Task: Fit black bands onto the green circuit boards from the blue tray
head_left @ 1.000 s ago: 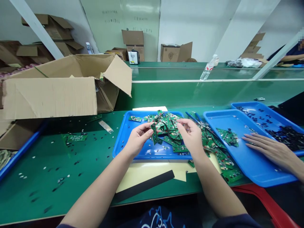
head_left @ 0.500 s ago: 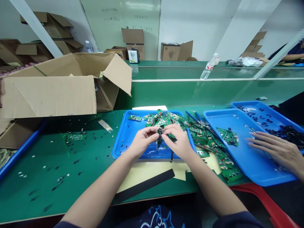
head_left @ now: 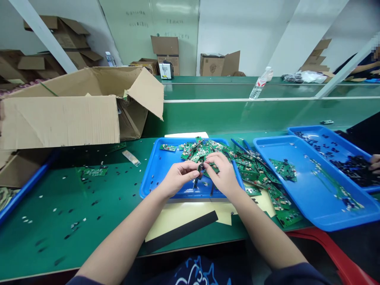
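Over the front blue tray [head_left: 162, 164], my left hand [head_left: 178, 179] pinches a small circuit board [head_left: 195, 181], held upright and nearly edge-on. My right hand [head_left: 222, 174] is closed at the board's upper end, its fingertips on a small black part [head_left: 202, 166]; the fingers partly hide it. Below the right palm a thin dark strip [head_left: 211, 189] shows; whether the hand holds it is unclear. A heap of green circuit boards [head_left: 204, 149] lies behind my hands in the tray and spills over to its right.
Right of the heap stands a second blue tray [head_left: 299, 158] with boards; behind it, another tray [head_left: 303, 128] contains black parts, touched by a co-worker's hand [head_left: 374, 164]. A large cardboard box [head_left: 59, 120] stands left. A black strip [head_left: 184, 231] lies on yellow paper in front.
The co-worker's hand has left the second tray and is now at the black parts further right. My hands stay nearly in place; the board between them has tilted slightly.
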`<move>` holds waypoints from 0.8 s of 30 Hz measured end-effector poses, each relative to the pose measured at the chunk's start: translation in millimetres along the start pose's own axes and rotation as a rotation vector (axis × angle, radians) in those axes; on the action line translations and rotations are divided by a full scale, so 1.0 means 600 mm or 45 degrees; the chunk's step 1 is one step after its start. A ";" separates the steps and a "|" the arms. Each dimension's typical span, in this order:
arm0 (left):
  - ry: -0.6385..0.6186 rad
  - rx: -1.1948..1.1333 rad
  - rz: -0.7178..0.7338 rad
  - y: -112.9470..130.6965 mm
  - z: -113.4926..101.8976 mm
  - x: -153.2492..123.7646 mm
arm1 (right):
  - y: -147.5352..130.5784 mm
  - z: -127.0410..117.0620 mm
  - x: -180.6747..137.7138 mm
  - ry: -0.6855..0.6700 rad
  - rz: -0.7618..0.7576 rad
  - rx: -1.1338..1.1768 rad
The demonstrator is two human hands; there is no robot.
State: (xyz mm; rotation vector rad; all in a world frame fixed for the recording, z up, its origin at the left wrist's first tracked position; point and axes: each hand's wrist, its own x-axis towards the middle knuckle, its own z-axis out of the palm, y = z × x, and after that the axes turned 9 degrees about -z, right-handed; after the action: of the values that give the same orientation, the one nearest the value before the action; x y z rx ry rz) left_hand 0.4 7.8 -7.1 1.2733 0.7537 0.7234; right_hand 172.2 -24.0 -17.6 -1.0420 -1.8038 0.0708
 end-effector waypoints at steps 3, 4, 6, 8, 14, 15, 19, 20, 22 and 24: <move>-0.011 0.083 0.034 0.003 0.000 -0.002 | -0.002 0.001 -0.002 0.082 -0.079 -0.112; -0.013 0.112 0.041 0.003 0.000 -0.002 | -0.001 0.000 -0.002 0.123 -0.088 -0.133; -0.012 0.182 0.065 0.002 0.001 -0.003 | 0.000 -0.004 -0.001 0.217 -0.072 -0.142; 0.012 0.241 0.113 -0.001 0.002 -0.003 | 0.001 -0.011 0.002 0.314 -0.017 -0.117; 0.155 0.371 0.333 -0.012 -0.005 0.001 | -0.010 -0.023 0.007 0.066 0.326 0.223; 0.151 0.414 0.372 -0.013 -0.006 0.001 | -0.012 -0.022 0.008 -0.023 0.404 0.322; 0.093 0.547 0.475 -0.015 -0.011 0.001 | -0.013 -0.015 0.008 -0.120 0.625 0.602; 0.086 0.562 0.488 -0.016 -0.012 0.001 | -0.012 -0.014 0.008 -0.115 0.649 0.626; 0.079 0.574 0.507 -0.017 -0.012 0.002 | -0.011 -0.014 0.008 -0.095 0.667 0.634; 0.068 0.578 0.517 -0.018 -0.012 0.002 | -0.012 -0.014 0.007 -0.062 0.630 0.609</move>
State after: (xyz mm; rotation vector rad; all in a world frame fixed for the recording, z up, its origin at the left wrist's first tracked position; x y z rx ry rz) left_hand -4.4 11.2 -18.9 1.8592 0.7342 0.9481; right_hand 173.6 -29.2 -7.0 -1.1086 -1.4284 0.7933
